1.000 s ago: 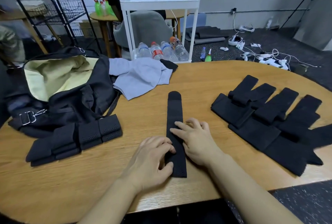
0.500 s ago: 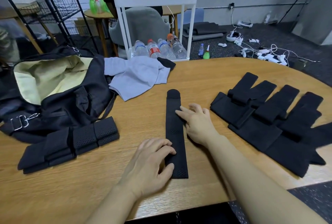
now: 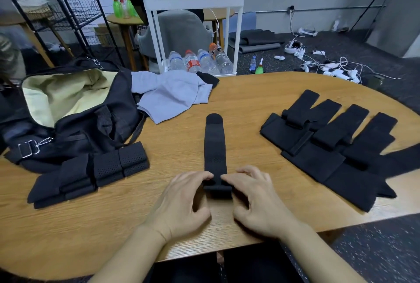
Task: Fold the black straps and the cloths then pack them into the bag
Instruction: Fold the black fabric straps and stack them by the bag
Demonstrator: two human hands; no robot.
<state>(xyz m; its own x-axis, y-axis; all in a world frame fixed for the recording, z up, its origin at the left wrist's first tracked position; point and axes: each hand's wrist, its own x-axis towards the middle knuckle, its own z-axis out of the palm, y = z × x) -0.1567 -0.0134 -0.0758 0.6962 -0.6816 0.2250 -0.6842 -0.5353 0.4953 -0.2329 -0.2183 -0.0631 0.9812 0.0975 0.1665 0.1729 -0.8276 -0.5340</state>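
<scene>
- Both hands have drawn back to the near end of the strap: the right hand, which half a second ago lay flat partway up it, now sits level with the left hand, and that near end has been turned over into a short first fold.
- Each hand's curled fingers pinch one side of this fold, left fingertips and right fingertips nearly meeting over the black strap.
- From the hands the strap runs straight away across the wooden table, its rounded far end flat.
- Done, by my reading: a bundle of folded straps lies left, against the open bag.
- Left to do: the unfolded straps fanned out to the right, the grey cloth beside the bag, and all the packing.
</scene>
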